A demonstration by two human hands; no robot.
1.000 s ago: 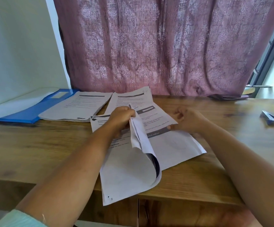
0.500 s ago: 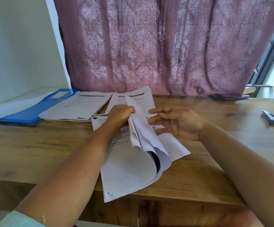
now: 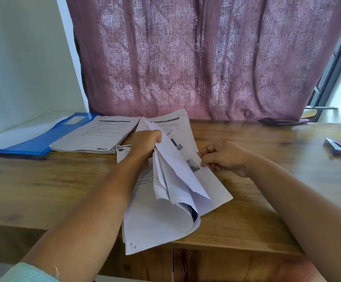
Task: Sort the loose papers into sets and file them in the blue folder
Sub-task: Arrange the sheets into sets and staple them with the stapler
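A stack of printed papers (image 3: 165,216) lies in the middle of the wooden table (image 3: 267,220), its near end hanging over the front edge. My left hand (image 3: 145,143) grips several sheets folded back and up from the stack. My right hand (image 3: 222,157) pinches the right edge of the sheet lying flat underneath, next to a small dark picture. Another sorted set of papers (image 3: 98,135) rests at the back left, partly on the open blue folder (image 3: 33,143). A further sheet (image 3: 171,123) lies behind my left hand.
A blue stapler (image 3: 339,150) sits at the far right of the table. A mauve patterned curtain (image 3: 196,58) hangs behind the table, with a white wall at left and a window frame at right.
My right hand flipped a page over to my left hand, then dropped back and now pinches the edge of the following sheet. My left hand holds more folded-back pages.
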